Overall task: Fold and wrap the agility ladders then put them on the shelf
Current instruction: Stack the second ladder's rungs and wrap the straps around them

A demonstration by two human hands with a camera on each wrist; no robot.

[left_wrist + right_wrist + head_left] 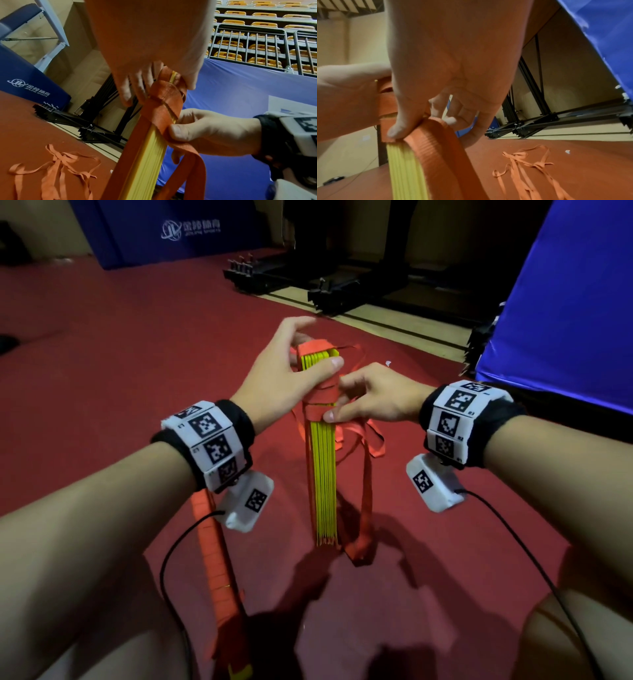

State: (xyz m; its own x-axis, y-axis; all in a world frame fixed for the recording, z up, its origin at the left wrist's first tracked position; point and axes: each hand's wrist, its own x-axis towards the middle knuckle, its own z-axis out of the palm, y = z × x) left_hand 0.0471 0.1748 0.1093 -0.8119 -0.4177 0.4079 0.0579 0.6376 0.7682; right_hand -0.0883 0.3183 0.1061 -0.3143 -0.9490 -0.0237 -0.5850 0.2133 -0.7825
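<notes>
**Strap half-wound on the yellow rung bundle**

While the left hand (pixel 287 371) gripped the upper end of the folded agility ladder (pixel 324 481), its thumb lay clenched across the front and its fingers curled round the back; the bundle of yellow rungs stood nearly upright at the centre of the head view, its lower end touching the red floor (pixel 137 344) toward 6 o'clock; several turns of the orange strap (pixel 320 398) already bound its upper part. At 3 o'clock of the bundle the right hand (pixel 373 398) pinched the strap against the rungs' edge, thumb on the front, just below the wound turns; the right wrist view showed that thumb pressing the webbing while the other fingers hung loosely curled behind it; the free length of strap dropped from the pinch down to the floor at 5 o'clock. Loose thin orange ribbons (pixel 54 170) lay tangled on the floor beyond the bundle, toward 12 to 1 o'clock in the head view. A second ladder (pixel 219 559), fully wrapped in orange, lay on the floor at 7 o'clock beneath the left forearm. Black metal frames (pixel 329 285) stood at 12 o'clock; a blue cloth (pixel 565 302) hung at 2 o'clock; a blue mat (pixel 171 231) bearing a white logo leaned at 11 o'clock.
</notes>
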